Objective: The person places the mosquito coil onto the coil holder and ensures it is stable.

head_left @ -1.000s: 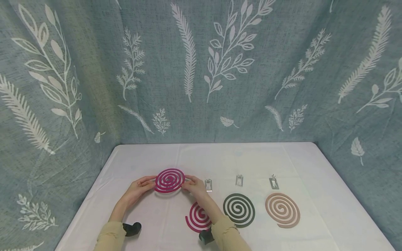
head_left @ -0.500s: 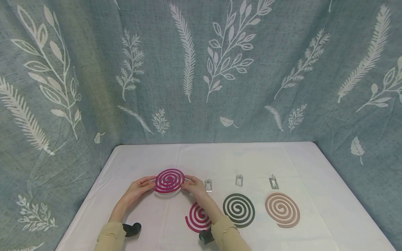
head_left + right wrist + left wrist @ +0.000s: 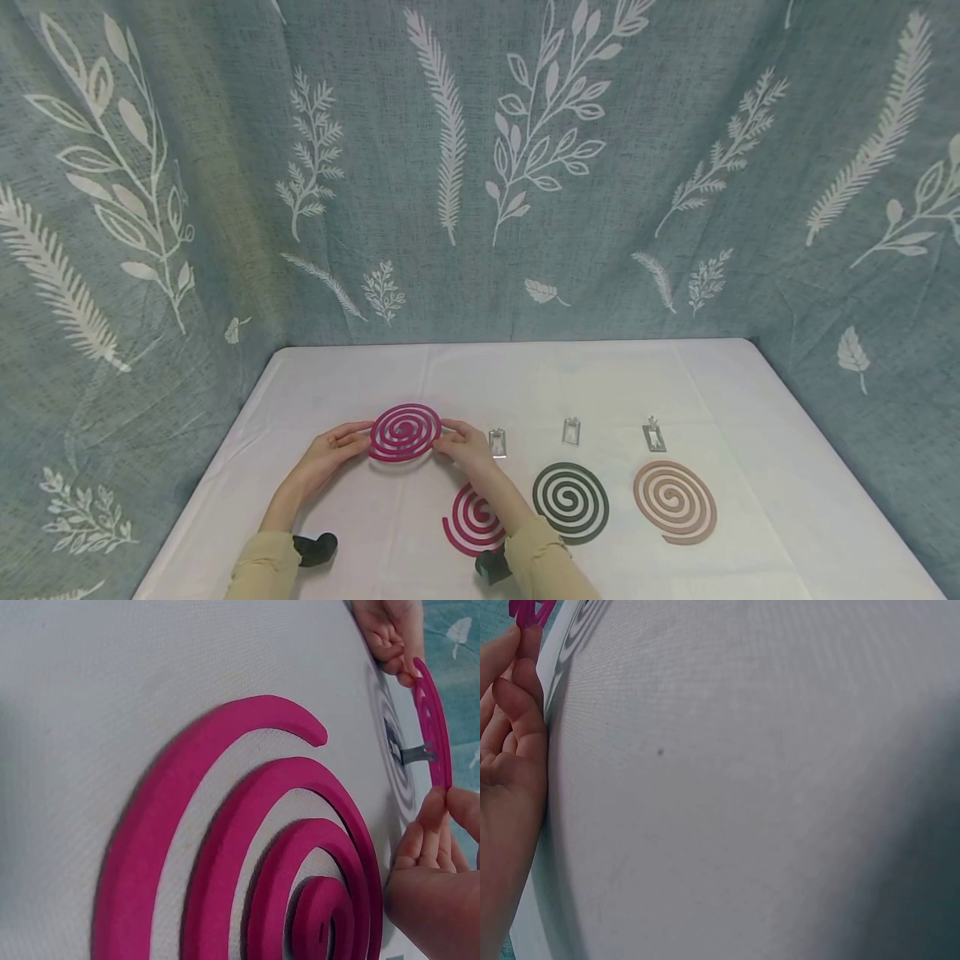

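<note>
A magenta mosquito coil [image 3: 406,430] is held raised over the left part of the table, tilted slightly. My left hand [image 3: 327,454] pinches its left edge between thumb and fingers, and my right hand [image 3: 467,446] pinches the right edge. In the right wrist view a small grey metal coil stand [image 3: 417,754] rises from the tabletop to the middle of this held coil [image 3: 442,742]. Flat on the cloth below my right forearm lies a second magenta coil [image 3: 124,862], partly covered by that arm in the head view.
Right of my right arm lie a dark green coil [image 3: 570,500] and a tan coil [image 3: 672,498]. Behind them, several metal stands rest in a row, the rightmost stand [image 3: 654,435] having a raised prong. White cloth covers the table [image 3: 360,533]; a patterned blue-green curtain [image 3: 480,167] surrounds it.
</note>
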Demonstrator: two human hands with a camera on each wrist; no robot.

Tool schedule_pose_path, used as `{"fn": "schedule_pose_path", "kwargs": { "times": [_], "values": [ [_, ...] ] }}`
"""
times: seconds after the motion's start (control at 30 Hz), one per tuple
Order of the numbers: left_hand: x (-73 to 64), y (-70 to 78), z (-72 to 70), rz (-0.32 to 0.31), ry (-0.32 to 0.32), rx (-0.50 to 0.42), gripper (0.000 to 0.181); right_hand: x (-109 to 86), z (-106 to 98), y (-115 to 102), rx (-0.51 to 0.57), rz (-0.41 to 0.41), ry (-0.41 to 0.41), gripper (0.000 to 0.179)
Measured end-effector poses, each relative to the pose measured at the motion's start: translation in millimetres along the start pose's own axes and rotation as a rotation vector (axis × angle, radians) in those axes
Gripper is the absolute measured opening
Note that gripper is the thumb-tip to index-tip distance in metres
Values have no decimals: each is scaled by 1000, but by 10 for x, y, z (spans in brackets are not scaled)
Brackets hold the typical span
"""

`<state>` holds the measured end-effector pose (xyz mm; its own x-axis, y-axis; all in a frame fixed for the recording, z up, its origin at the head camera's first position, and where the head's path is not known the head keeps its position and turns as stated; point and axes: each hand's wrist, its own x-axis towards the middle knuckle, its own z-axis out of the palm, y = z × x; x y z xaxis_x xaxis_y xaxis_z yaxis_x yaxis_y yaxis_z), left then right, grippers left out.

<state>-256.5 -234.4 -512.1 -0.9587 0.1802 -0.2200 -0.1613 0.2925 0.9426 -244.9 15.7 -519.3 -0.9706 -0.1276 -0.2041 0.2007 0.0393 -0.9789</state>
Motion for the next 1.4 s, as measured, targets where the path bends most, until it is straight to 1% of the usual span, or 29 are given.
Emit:
{"fn": "schedule_pose_path", "kwargs": {
  "times": [0.27,0.37,0.47,0.7,0.87,1.17,1.4],
  "values": [
    [1,-17,-3,-5,0,-8,58,-6,2,-1,18,4,-1,47],
    [4,-24,1,-13,10,-19,58,-9,1,-3,19,5,-2,47],
    [9,-34,0,-10,2,-19,59,-12,1,-6,23,6,-4,46],
    [19,-54,2,-14,15,-36,59,-21,11,-22,4,-6,-4,48],
    [22,-60,0,-7,8,-40,58,-29,20,-27,-9,-10,5,47],
    [24,-62,0,-14,11,-37,59,-172,31,-196,-19,-14,13,45],
    [15,-53,1,-17,14,-36,58,-32,12,-30,-20,-6,1,46]
  ]
}}
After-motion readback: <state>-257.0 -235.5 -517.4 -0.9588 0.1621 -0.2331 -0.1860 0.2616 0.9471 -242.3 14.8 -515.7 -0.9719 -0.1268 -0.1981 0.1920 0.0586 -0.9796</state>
